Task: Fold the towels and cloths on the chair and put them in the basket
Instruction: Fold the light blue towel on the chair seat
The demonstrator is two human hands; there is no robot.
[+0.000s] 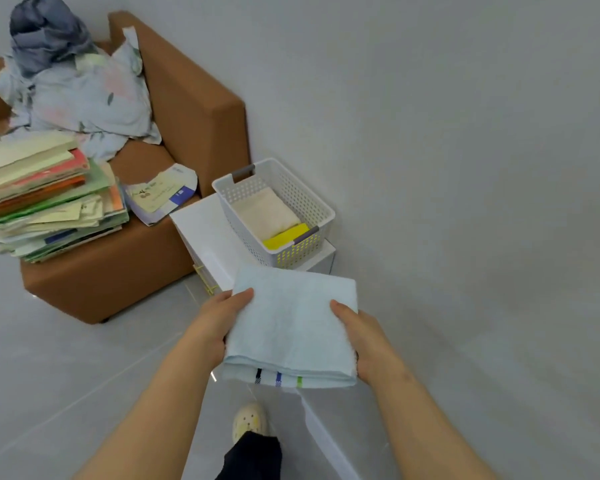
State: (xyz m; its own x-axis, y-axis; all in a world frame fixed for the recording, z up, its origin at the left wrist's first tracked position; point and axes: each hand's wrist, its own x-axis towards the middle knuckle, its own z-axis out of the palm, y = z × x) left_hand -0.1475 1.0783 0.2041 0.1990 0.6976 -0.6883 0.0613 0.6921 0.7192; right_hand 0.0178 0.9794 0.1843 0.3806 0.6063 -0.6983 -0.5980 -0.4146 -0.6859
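Note:
I hold a folded light blue towel (291, 327) flat in front of me, striped edge toward me. My left hand (219, 320) grips its left side with the thumb on top. My right hand (364, 337) grips its right side the same way. Just beyond the towel stands a white perforated basket (312, 199) with a folded cream cloth (264, 211) and a yellow cloth (286, 235) inside. A pile of pale floral cloth (87, 98) and a dark grey cloth (45, 29) lies on the brown chair (194, 109) at the upper left.
The basket sits on a low white cabinet (205, 230) beside the chair. A stack of books and papers (45, 195) covers the chair's seat front. A grey wall runs along the right. My foot (248, 420) stands on the grey tile floor.

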